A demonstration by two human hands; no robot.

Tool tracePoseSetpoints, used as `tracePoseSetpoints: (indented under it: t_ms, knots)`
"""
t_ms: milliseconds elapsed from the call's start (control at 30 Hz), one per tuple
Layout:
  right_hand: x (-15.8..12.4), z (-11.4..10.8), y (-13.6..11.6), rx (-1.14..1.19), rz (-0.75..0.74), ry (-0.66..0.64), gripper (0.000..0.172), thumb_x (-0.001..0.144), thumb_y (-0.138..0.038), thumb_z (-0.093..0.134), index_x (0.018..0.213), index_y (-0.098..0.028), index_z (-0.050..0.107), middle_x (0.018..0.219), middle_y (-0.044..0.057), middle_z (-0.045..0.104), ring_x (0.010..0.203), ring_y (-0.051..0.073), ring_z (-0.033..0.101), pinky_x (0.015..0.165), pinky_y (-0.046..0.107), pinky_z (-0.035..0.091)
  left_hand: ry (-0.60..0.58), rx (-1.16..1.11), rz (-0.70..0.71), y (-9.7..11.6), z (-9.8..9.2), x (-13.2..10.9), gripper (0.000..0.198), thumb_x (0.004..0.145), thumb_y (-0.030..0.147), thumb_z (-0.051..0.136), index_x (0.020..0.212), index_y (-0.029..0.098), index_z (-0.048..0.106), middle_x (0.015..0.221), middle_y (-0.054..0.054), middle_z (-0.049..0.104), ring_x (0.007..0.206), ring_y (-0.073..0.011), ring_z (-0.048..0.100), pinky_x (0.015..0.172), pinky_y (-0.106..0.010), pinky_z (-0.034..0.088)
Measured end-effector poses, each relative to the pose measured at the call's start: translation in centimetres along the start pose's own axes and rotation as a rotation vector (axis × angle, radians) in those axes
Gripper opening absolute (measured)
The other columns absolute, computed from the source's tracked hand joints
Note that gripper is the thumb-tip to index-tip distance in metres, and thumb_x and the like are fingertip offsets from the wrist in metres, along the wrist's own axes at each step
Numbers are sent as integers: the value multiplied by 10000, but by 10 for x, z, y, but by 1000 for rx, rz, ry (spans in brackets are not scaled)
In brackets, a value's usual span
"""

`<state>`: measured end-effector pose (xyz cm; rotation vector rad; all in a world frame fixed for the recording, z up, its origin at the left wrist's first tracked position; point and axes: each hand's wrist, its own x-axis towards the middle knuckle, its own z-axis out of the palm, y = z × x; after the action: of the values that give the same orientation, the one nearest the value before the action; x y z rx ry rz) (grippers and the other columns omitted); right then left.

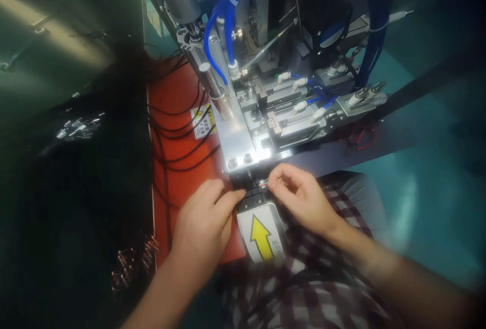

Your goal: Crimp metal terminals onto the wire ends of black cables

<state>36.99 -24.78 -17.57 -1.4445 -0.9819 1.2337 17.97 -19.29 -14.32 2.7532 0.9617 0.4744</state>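
Observation:
In the head view, my right hand [298,192] pinches a small, shiny whitish part [263,183] between thumb and forefinger. It is too small to name its kind. That part is at a black slotted fixture [252,197] at the front end of the machine. From the other side my left hand [207,217] reaches the fixture, fingers curled and thumb and fingertips pressed at its left edge. Whatever lies beneath those fingertips is hidden. Just below the fixture is a white plate with a yellow arrow [261,235].
Above my hands stands a machine with a metal block [243,141], pneumatic cylinders [296,121] and blue air hoses [230,25]. Black cables [178,114] cross the orange base [163,86]. Small metal pieces [79,127] and a copper-coloured pile [132,263] lie on the dark surface at left.

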Motion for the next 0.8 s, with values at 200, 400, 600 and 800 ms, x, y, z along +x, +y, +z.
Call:
tracePoseSetpoints:
  t_ms: [200,400,600,800]
  knots:
    - [2,-4,-7,47,153,-64,153,851,-251,556,718,-178,536,555,-59,459,507,103,445,506,231,375,-9,29,11,0,-2,0,266,888,44,457,948,125,702,752,-57,563,713,-168,544,609,-267,491]
    - [4,-8,-4,61,151,-52,191,882,-327,551,788,-162,563,624,-37,551,576,110,561,595,234,459,-9,9,30,3,-4,2,277,875,13,450,959,88,703,790,-77,598,724,-178,555,598,-270,486]
    - [4,2,-2,86,152,44,176,833,-320,608,767,-163,565,592,-43,560,553,104,560,568,219,457,12,8,14,5,-2,1,269,871,11,457,956,80,702,834,-90,634,758,-188,581,633,-281,500]
    - [0,5,-5,83,158,48,183,826,-327,614,753,-168,559,574,-45,561,546,104,551,560,218,450,27,19,-14,8,0,1,250,866,29,463,944,85,693,822,-78,643,734,-189,592,630,-289,504]
